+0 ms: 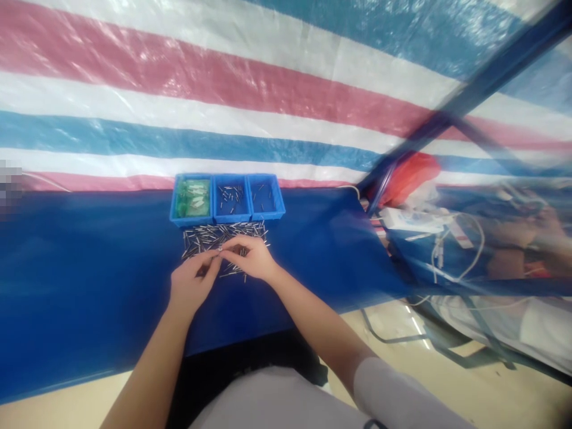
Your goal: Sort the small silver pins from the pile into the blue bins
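Observation:
Fingertips of my left hand [193,278] and my right hand [250,256] meet over a pile of thin metal pins [208,235] on the blue table. Both hands are closed in a pinch around something tiny, with a pale glint at the fingertips; its kind is too small to make out. My hands cover part of the pile. Right behind the pile stand three joined blue bins. In the left bin [174,208] lie a green bag and pale pieces. Several pins are scattered in the middle bin [231,218], and a few in the right bin [267,215].
The blue tabletop [89,268] runs to both sides. A striped plastic sheet [179,89] hangs behind it. On the right are a dark metal frame [413,140], a red bag [409,176], a white power strip [413,220] with cables, and another person's blurred hands [531,232].

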Available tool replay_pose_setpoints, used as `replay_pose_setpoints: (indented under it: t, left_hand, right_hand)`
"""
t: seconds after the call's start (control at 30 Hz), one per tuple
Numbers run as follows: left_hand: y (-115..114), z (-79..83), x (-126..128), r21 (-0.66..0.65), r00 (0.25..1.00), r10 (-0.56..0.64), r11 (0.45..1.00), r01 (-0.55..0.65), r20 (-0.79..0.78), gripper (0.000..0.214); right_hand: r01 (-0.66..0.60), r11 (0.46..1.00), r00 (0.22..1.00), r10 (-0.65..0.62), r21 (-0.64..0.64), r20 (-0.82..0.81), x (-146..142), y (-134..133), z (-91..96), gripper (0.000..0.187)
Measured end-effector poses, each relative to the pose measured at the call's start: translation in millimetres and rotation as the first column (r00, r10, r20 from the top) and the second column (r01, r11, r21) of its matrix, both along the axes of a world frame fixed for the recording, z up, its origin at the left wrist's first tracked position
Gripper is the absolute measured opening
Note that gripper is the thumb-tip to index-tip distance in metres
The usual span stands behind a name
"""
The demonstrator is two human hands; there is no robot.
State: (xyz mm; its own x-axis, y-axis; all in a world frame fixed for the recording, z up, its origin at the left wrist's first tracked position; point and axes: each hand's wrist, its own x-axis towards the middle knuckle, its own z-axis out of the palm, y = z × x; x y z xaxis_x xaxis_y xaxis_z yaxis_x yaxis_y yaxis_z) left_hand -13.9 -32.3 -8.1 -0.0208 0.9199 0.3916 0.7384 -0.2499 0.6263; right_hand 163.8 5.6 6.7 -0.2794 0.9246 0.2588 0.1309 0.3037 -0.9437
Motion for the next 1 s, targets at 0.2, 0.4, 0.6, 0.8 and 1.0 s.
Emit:
replay_pose_setpoints:
  t: [0.2, 0.4, 0.6, 0.8, 1.0]
  left_hand:
    - [-0.1, 0.9, 1.1, -0.014, 1.000, -0.007, 1.000, 0.007, -0.007, 0.027]
    - [0.5, 1.9, 0.0, -0.038, 0.999, -0.023, 0.999, 0.022, -0.026, 0.026]
    - [0.5, -2.8, -2.7, -0.036, 1.000, -0.003, 0.999, 0.003, -0.001, 0.025]
    - [0.1, -0.1, -2.5, -0.072, 0.999, 0.051, 0.996, -0.050, 0.018, 0.027]
    - [-0.2, 3.5, -3.1, -0.106, 0.997, 0.068, 0.992, -0.064, 0.038, 0.027]
  right_hand:
    - [-0.017, 0.998, 0.994, 0.010, -0.067, -0.107, -1.6, 0.0, -1.5, 0.026]
    - [-0.039, 0.994, 0.989, 0.024, -0.101, -0.146, -1.8, 0.7, -3.0, 0.032]
    - [-0.018, 0.993, 0.992, 0.003, -0.116, -0.127, -0.8, 0.4, 0.1, 0.033]
    - [-0.008, 0.995, 0.991, -0.006, -0.098, -0.133, -0.8, -0.1, 2.5, 0.026]
    - [0.005, 0.995, 0.992, -0.017, -0.098, -0.121, -0.7, -1.0, 5.1, 0.025]
